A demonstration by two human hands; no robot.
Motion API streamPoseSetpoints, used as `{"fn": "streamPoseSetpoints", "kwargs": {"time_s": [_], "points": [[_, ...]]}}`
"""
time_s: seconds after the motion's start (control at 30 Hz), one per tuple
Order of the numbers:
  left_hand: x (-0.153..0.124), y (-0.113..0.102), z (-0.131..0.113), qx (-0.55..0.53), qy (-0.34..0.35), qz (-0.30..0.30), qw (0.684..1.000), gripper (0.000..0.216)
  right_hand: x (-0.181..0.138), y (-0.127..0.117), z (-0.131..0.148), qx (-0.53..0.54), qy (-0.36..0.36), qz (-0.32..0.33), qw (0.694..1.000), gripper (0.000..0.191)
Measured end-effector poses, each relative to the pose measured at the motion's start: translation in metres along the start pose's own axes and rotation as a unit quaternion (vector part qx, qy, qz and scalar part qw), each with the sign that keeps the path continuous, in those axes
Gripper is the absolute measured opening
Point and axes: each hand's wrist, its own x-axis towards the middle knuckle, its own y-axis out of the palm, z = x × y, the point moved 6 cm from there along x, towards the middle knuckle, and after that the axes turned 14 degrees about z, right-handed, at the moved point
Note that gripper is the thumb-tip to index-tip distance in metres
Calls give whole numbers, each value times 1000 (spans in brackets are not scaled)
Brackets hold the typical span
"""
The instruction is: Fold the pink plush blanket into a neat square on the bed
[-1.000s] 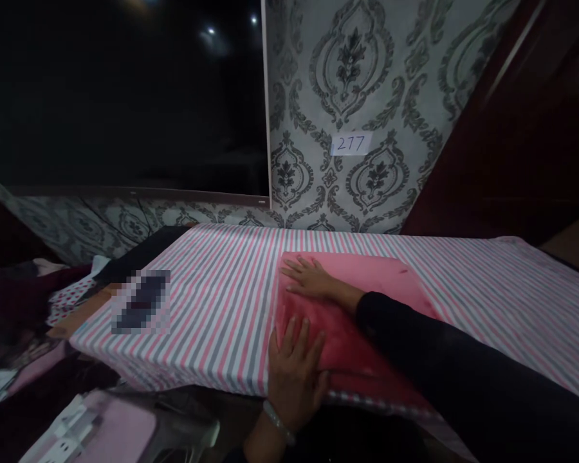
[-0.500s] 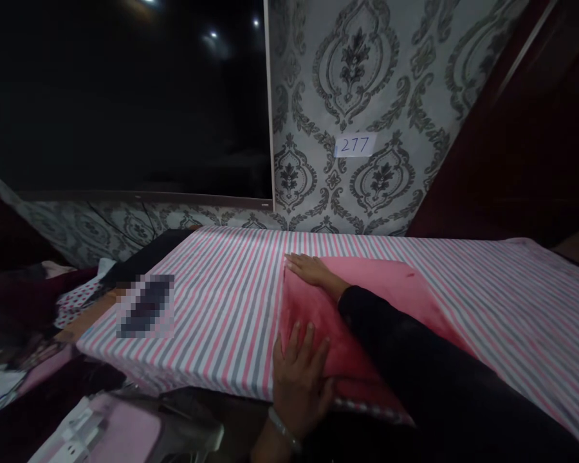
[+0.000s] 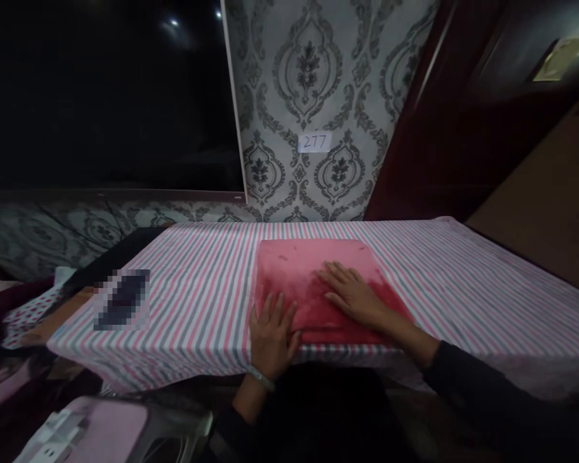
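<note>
A folded pink-red cloth (image 3: 299, 270) lies flat on a board covered in pink, grey and white striped fabric (image 3: 202, 283). My left hand (image 3: 271, 333) rests palm down on the cloth's near left corner, fingers stretched out. My right hand (image 3: 351, 292) lies flat on the middle of the cloth, fingers spread and pointing to the far left. A thin bracelet sits on my left wrist, and a dark sleeve covers my right forearm.
A blurred dark object (image 3: 123, 299) sits on the striped fabric at the left. A patterned wall with a paper label reading 277 (image 3: 313, 142) stands behind. Piled clothes (image 3: 24, 308) lie at the left; a pink and white item (image 3: 91, 431) sits low in front.
My right hand has slid back from the cloth's far left corner to its middle. The left hand has stayed at the near left corner. My view has shifted to the right.
</note>
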Motion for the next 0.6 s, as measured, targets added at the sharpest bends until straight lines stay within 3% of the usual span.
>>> {"fn": "streamPoseSetpoints", "kwargs": {"time_s": [0.1,0.23,0.3,0.43,0.53,0.6], "points": [[2,-7,0,9,-2,14,1000,49,-43,12,-31,-38,53,-52,997,56],[10,-25,-12,35,-3,24,999,57,-74,36,-30,-89,31,-96,991,57],[14,-26,-28,45,34,40,998,62,-79,44,-24,-92,25,-114,989,59],[10,-7,-56,70,111,79,988,66,-80,49,-17,-60,36,-134,988,58],[5,-4,-55,76,104,93,987,69,-80,48,-16,-28,46,-149,987,57],[12,-13,-52,54,105,124,985,59,-81,48,-14,-11,47,-160,986,56]]}}
